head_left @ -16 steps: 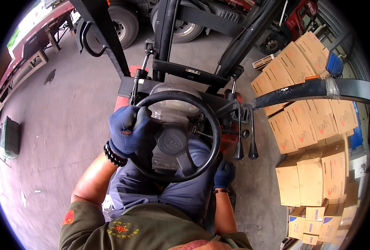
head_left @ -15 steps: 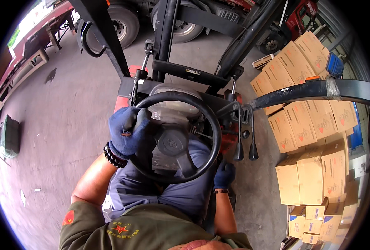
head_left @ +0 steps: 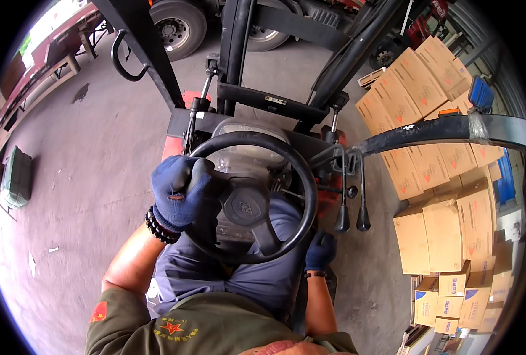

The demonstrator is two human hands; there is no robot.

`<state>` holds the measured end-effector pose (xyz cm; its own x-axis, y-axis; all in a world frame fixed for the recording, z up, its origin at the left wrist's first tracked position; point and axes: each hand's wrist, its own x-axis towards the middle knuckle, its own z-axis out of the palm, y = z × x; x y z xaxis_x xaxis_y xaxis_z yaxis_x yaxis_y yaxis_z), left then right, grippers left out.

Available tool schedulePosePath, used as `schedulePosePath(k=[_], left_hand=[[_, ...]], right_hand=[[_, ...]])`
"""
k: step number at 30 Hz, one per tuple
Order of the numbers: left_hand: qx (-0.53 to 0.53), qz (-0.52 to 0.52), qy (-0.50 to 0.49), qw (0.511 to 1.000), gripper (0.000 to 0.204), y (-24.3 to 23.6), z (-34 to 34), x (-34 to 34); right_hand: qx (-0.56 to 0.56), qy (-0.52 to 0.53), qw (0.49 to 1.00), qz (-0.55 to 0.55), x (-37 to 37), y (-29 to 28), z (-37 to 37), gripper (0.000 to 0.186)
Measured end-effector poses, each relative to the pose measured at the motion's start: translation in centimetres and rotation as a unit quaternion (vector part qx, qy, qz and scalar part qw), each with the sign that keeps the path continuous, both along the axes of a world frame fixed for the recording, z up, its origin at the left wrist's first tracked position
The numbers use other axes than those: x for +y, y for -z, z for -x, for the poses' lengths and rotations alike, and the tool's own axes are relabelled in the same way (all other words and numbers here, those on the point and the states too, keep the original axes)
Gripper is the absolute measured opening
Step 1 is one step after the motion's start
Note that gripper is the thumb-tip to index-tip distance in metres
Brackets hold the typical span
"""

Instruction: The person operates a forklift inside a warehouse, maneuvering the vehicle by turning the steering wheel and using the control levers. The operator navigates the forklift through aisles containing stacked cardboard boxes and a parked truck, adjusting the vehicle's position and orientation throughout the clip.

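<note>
I sit in a forklift seat, looking down at a black steering wheel. My left hand, in a dark blue glove with a black bead bracelet at the wrist, grips the wheel's left rim. Lower right, my right hand, also in a blue glove, rests low beside my thigh, just below two black control levers; it touches neither lever, and its fingers are curled. Whether it holds something is hidden.
The forklift mast and frame rise ahead. Stacks of brown cardboard boxes stand close on the right. Truck wheels are at the top. A grey concrete floor spreads to the left, with a green crate at the far left.
</note>
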<state>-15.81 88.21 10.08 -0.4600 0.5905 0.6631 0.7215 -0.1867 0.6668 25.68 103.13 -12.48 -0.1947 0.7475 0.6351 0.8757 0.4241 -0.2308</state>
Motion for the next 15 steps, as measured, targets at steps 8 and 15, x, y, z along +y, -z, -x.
schedulePosePath(k=[8, 15], left_hand=[[-0.026, 0.007, -0.002, 1.000, 0.009, 1.1, -3.1, 1.1], [0.011, -0.006, -0.005, 1.000, 0.012, 1.2, -6.1, 1.1]], right_hand=[[-0.006, -0.019, 1.000, 0.002, 1.0, 2.0, -2.7, 0.037], [0.009, -0.012, 1.000, 0.006, 1.4, 2.9, -4.9, 0.039]])
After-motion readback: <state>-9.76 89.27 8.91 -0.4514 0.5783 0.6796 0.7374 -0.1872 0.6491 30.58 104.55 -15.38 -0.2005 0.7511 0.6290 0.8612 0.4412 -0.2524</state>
